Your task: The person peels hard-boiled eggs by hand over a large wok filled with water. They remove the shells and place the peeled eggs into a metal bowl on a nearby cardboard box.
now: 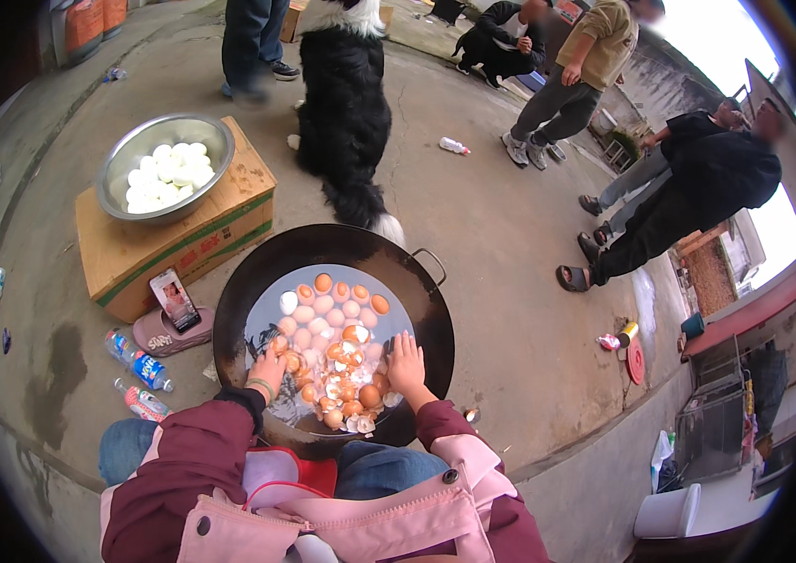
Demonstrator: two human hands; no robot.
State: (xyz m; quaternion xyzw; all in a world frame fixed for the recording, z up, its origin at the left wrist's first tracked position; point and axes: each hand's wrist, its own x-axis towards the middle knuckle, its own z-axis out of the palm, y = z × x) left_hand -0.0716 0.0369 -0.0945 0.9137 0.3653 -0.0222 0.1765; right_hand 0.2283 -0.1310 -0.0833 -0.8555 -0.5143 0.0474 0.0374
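Note:
A wide dark wok (pixel 433 310) of water stands on the ground before me. In the water lie several brown eggs (pixel 323 304), some breaking the surface, and one white egg (pixel 288 302). Broken eggshells (pixel 349 355) are heaped near the middle and my side. My left hand (pixel 268 369) dips in at the left, its fingers against a brown egg (pixel 279 344); whether it grips the egg is hidden. My right hand (pixel 406 362) lies flat at the right water edge with fingers stretched out, its palm hidden. Peeled white eggs (pixel 169 172) fill part of a steel bowl (pixel 113 165).
The bowl stands on a cardboard box (pixel 243 190). A phone (pixel 174 299) leans in a pink slipper (pixel 176 338), beside plastic bottles (pixel 141 362). A black-and-white dog (pixel 345 105) sits beyond the wok. Several people (pixel 686 176) stand or squat farther off.

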